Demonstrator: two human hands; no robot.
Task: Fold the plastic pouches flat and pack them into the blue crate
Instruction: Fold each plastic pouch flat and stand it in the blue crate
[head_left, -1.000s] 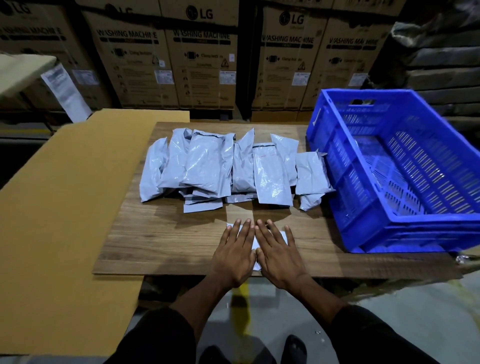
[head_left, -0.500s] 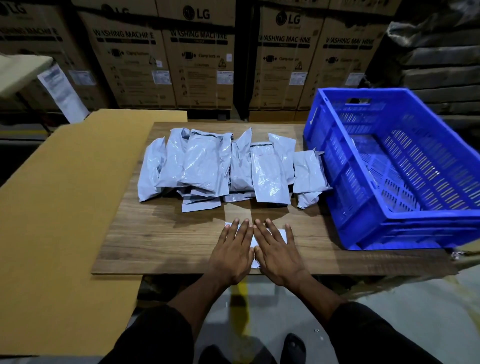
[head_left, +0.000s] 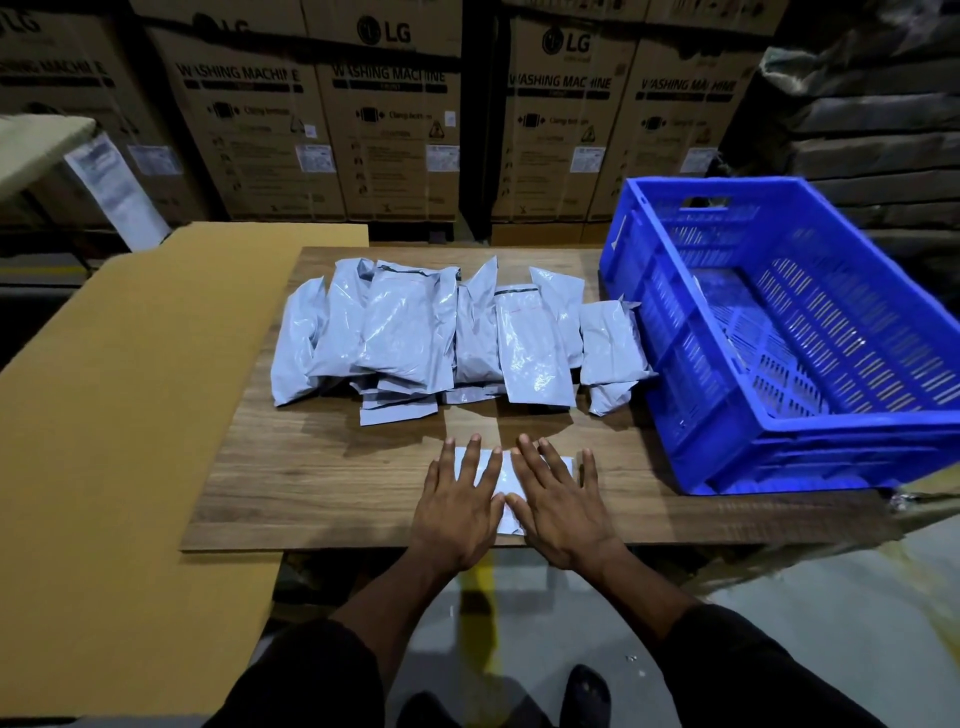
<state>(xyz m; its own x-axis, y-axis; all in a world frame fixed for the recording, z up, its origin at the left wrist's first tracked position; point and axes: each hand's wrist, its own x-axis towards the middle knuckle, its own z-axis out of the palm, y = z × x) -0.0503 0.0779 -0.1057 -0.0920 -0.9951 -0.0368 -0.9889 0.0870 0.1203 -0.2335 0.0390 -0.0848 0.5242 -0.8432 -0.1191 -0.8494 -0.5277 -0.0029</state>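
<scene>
A folded grey plastic pouch (head_left: 506, 480) lies near the front edge of the wooden board (head_left: 311, 483). My left hand (head_left: 457, 504) and my right hand (head_left: 563, 501) rest flat on top of it, palms down, fingers spread, covering most of it. Behind them a row of several grey plastic pouches (head_left: 410, 332) lies overlapping across the middle of the board. The blue crate (head_left: 810, 431) stands tilted at the right, touching the rightmost pouch. Its mesh floor shows pale shapes I cannot make out.
A large sheet of brown cardboard (head_left: 114, 415) lies to the left of the board. Stacked washing machine cartons (head_left: 389, 119) form a wall behind. Dark stacked sacks (head_left: 872, 119) fill the back right. Below the board's front edge are bare floor and my shoes (head_left: 584, 693).
My hands have slid apart a little over the folded pouch, with fingers spread wider. More of the pouch shows between them and at the right.
</scene>
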